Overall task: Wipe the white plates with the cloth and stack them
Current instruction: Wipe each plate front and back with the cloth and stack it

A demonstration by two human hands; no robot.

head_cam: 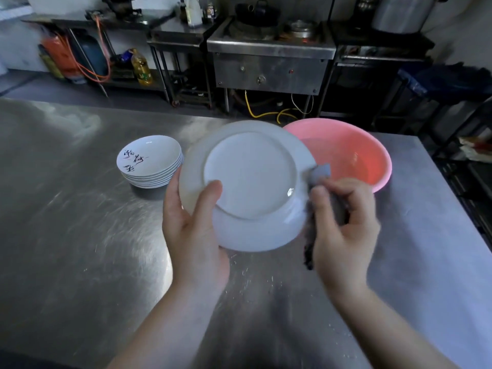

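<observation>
My left hand [195,235] holds a white plate [250,177] above the steel table, its underside turned towards me and tilted. The thumb lies on the plate's base ring. My right hand [343,225] grips a grey-blue cloth [319,173] pressed against the plate's right rim; a dark end of the cloth hangs below the hand. A stack of several white plates [150,162], the top one with dark brush writing, stands on the table to the left behind the held plate.
A pink plastic basin [354,153] stands right behind the held plate. The steel table [74,235] carries water drops near my wrists. Beyond its far edge are a steel stove, shelves, an oil bottle [142,67] and a gas cylinder. A rack stands at the right.
</observation>
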